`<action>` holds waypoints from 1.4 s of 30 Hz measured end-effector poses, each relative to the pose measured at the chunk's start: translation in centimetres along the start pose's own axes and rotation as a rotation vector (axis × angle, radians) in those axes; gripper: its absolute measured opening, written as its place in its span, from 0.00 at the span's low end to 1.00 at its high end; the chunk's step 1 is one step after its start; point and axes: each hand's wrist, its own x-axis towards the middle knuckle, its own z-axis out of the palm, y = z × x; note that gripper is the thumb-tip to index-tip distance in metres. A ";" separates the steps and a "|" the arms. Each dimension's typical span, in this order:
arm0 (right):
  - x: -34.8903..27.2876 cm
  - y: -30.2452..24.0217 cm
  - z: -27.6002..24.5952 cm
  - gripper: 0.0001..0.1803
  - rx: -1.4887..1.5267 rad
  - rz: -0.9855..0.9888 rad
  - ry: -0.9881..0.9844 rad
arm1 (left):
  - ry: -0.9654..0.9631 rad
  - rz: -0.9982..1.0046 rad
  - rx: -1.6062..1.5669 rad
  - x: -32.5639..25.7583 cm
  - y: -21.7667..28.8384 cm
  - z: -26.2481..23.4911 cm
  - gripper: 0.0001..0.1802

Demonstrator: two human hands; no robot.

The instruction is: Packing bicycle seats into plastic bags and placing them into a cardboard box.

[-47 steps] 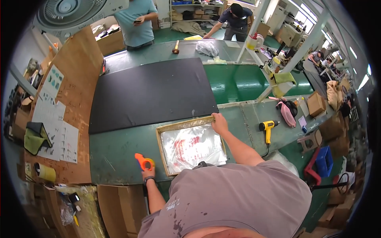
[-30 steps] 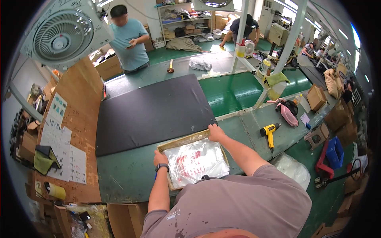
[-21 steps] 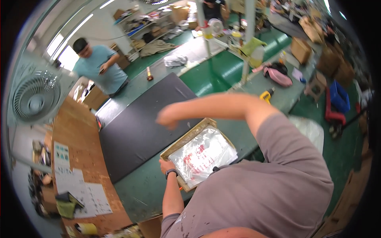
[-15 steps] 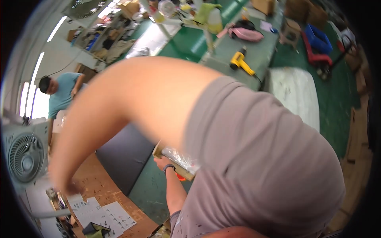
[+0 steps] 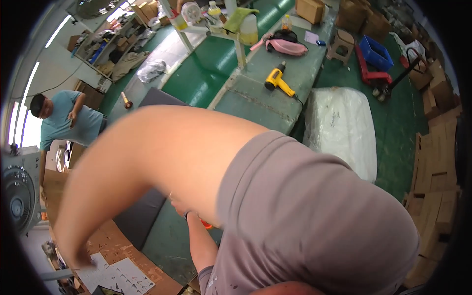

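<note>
My right arm bends in a wide arch across the view. My right hand (image 5: 78, 259) hangs blurred at the lower left, beside white sheets with printed drawings (image 5: 125, 278) on a brown board (image 5: 115, 241). Its fingers are smeared, so I cannot make out a hold. My left hand (image 5: 180, 205), with a dark band at its wrist, reaches over the green worktop (image 5: 174, 236). It grips the edge of a cardboard box, now almost wholly hidden behind my right arm. A small orange-red thing (image 5: 205, 224) shows beside my left forearm.
Dark grey panels (image 5: 135, 223) lie ahead of the brown board. A co-worker (image 5: 73, 115) stands at the far left behind a fan (image 5: 19, 201). A yellow heat gun (image 5: 279, 81), a pink bag (image 5: 287, 45) and a white wrapped bundle (image 5: 341, 130) are farther right.
The whole view has shifted, so the bench and bundle appear farther left. My right arm now covers the box with clear plastic in it that showed beside my left hand.
</note>
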 end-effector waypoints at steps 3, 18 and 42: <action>-20.9 -0.5 4.8 0.25 -0.262 0.033 0.097 | 0.081 0.127 -0.039 -1.2 2.3 0.5 0.19; -64.1 0.0 42.6 0.27 0.431 1.308 0.136 | 0.019 0.204 -0.046 -2.4 9.2 2.8 0.18; -64.4 1.7 41.7 0.25 0.253 1.204 0.073 | 0.004 0.186 -0.017 -3.0 10.6 2.6 0.25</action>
